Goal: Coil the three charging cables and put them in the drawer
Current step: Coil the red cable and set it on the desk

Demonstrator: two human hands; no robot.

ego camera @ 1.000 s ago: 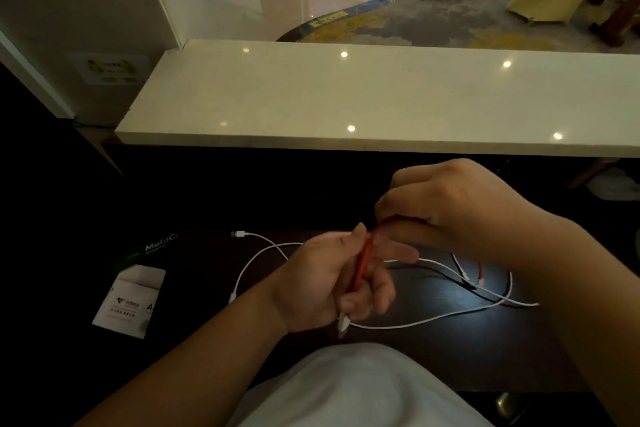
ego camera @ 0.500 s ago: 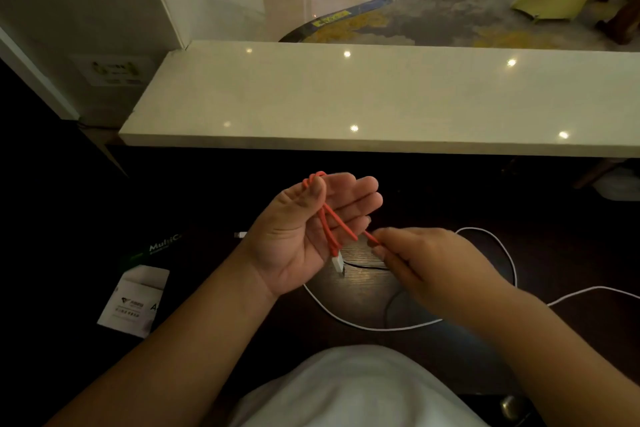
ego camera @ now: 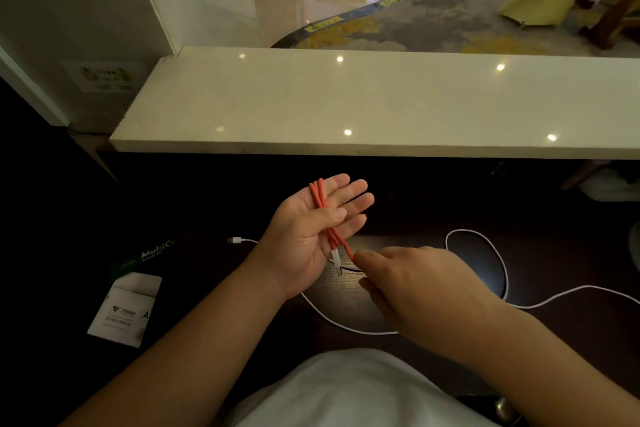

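Note:
A red cable (ego camera: 320,204) lies in loops across the palm of my left hand (ego camera: 311,232), pinned under the thumb, with its white plug hanging below the palm. My right hand (ego camera: 415,288) pinches the free red strand just below and right of the left palm. A white cable (ego camera: 498,263) lies loose on the dark desk (ego camera: 571,243), looping right of my hands and passing under them; its plug (ego camera: 235,240) shows at the left. A thin black cable (ego camera: 349,269) peeks out between my hands. No drawer is visible.
A pale stone counter (ego camera: 346,100) runs across above the desk. A white card (ego camera: 128,308) and a dark box with green lettering (ego camera: 152,251) lie on the desk at the left. My white shirt fills the bottom centre.
My left hand turned palm up and flattened with red loops wound over it. My right hand dropped from above the left hand to below it, drawing the red strand down.

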